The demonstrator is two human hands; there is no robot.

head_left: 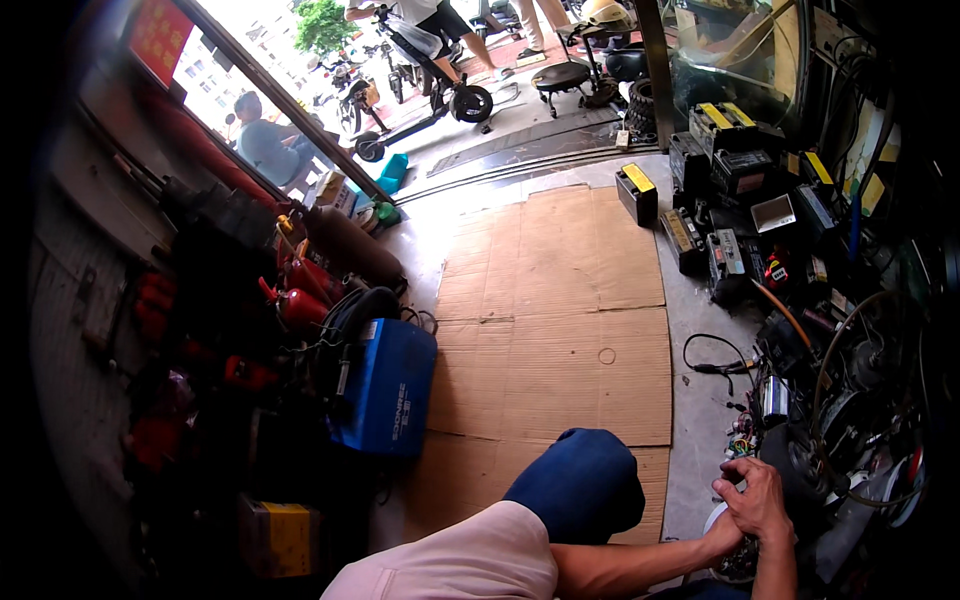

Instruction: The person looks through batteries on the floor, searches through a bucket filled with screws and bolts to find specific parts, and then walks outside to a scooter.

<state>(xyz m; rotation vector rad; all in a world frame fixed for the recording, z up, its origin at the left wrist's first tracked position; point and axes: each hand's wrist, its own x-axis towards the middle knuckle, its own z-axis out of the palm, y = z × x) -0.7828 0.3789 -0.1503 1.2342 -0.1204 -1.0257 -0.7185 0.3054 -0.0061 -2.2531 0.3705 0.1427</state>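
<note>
At lower right, my right hand [752, 498] is closed with bent fingers and thumb; what it holds, if anything, I cannot make out. It lies over my left hand [725, 535], whose fingers are hidden behind it. Part of a white object [714, 514] shows beside my hands. My bent knee [580, 480] in blue trousers is left of them, over a cardboard sheet [550, 260]. Tangled wiring with connectors [740, 430] lies just beyond my hands.
Batteries [740, 170] crowd the right, above a coiled cable [705, 350]. A blue machine [375, 385], red extinguishers [300, 308] and a brown cylinder [355, 245] line the left. At the doorway stand scooters [470, 103] and people [445, 30]; a seated person [265, 150] is outside.
</note>
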